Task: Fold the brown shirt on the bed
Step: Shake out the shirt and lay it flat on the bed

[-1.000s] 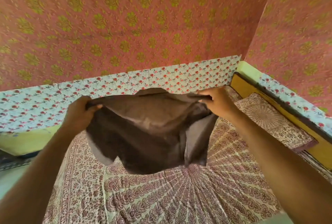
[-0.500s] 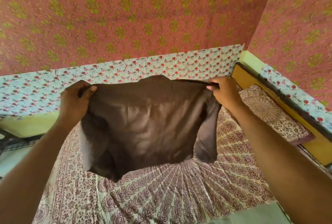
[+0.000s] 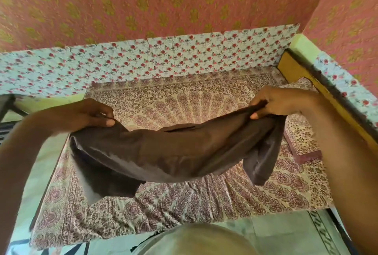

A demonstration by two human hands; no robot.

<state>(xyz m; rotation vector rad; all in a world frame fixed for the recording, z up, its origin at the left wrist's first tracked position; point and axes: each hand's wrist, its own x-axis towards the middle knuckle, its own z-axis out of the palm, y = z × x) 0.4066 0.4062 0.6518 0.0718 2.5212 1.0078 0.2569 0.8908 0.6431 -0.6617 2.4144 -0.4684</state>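
My left hand (image 3: pixel 90 114) pinched one top corner of the brown shirt (image 3: pixel 173 152), fingers curled round the cloth; my right hand (image 3: pixel 280 102) gripped the other corner the same way. Between them the shirt sagged in a wide sling, held above the bed (image 3: pixel 184 99) and its patterned sheet, one sleeve dangling under the right grip.

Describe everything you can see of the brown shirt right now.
The brown shirt is dark, smooth woven-looking cloth with a slight sheen. It hangs unfolded, stretched sideways above the patterned bedsheet, sagging in the middle. The left hand and right hand pinch its upper edge at either end. A sleeve droops at the right, another flap at lower left. Whether the low parts touch the bed is unclear.
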